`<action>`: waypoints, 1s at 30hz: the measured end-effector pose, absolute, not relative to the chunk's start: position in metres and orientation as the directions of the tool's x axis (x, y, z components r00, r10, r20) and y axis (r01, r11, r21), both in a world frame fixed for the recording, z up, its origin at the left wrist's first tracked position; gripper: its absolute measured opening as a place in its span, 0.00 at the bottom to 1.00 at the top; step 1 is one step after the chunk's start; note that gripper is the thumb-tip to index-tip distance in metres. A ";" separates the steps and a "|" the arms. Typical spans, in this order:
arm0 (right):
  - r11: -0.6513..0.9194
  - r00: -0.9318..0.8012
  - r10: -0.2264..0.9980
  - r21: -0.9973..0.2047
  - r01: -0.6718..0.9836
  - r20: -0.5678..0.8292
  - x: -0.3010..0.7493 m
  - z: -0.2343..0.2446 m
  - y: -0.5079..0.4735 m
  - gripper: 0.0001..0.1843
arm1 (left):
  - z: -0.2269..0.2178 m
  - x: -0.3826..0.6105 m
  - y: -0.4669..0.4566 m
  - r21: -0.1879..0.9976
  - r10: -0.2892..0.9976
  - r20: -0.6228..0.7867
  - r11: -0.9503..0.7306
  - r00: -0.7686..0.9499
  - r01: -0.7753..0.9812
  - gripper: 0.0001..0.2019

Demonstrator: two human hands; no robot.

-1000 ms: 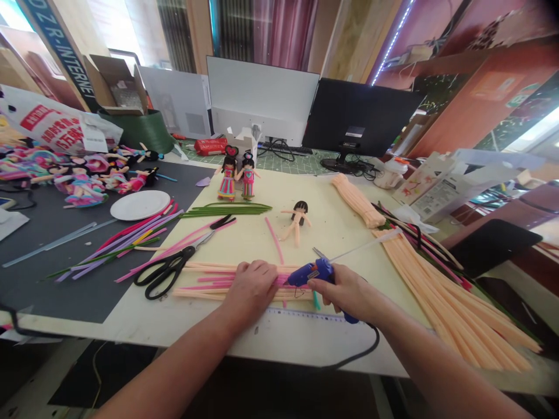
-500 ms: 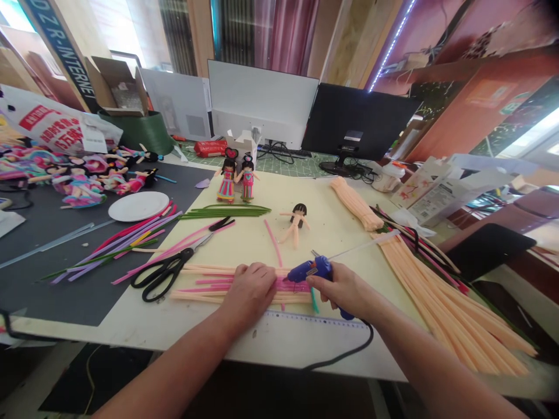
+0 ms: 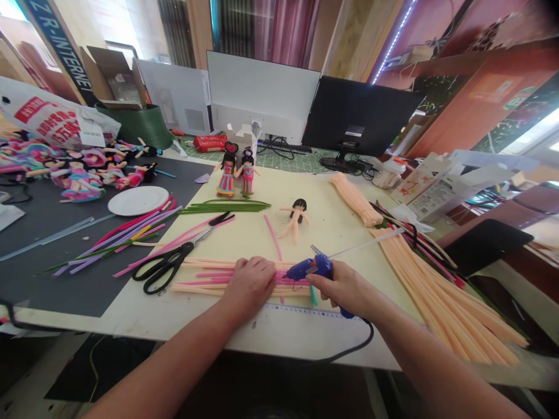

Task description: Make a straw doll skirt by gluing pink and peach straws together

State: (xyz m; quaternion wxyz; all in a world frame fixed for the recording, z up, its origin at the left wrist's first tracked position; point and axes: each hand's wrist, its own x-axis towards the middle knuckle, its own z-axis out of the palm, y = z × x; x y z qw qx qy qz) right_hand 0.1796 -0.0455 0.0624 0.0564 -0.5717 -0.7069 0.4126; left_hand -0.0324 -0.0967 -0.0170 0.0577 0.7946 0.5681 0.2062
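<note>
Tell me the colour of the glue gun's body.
The glue gun is blue, seen in the head view.

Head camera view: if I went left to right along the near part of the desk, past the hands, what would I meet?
Black-handled scissors → the left hand → the blue glue gun, held in the right hand → the fanned peach strips.

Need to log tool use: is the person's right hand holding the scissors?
No, the right hand grips a blue glue gun, while the scissors lie apart, off to the left.
</note>
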 end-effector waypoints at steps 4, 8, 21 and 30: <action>0.017 -0.345 0.854 -0.643 0.766 -0.389 0.179 0.067 -0.051 0.11 | -0.019 -0.032 -0.096 0.317 0.925 0.268 -0.348 0.269 0.882 0.05; 0.014 -0.348 0.848 -0.639 0.769 -0.401 0.179 0.071 -0.055 0.11 | -0.020 -0.032 -0.096 0.311 0.924 0.276 -0.348 0.266 0.885 0.06; 0.049 -0.384 0.826 -0.627 0.778 -0.412 0.184 0.067 -0.066 0.12 | -0.019 -0.033 -0.096 0.284 0.927 0.253 -0.345 0.277 0.895 0.07; 0.014 -0.379 0.808 -0.628 0.778 -0.451 0.183 0.073 -0.072 0.11 | -0.019 -0.032 -0.096 0.272 0.922 0.266 -0.351 0.281 0.896 0.07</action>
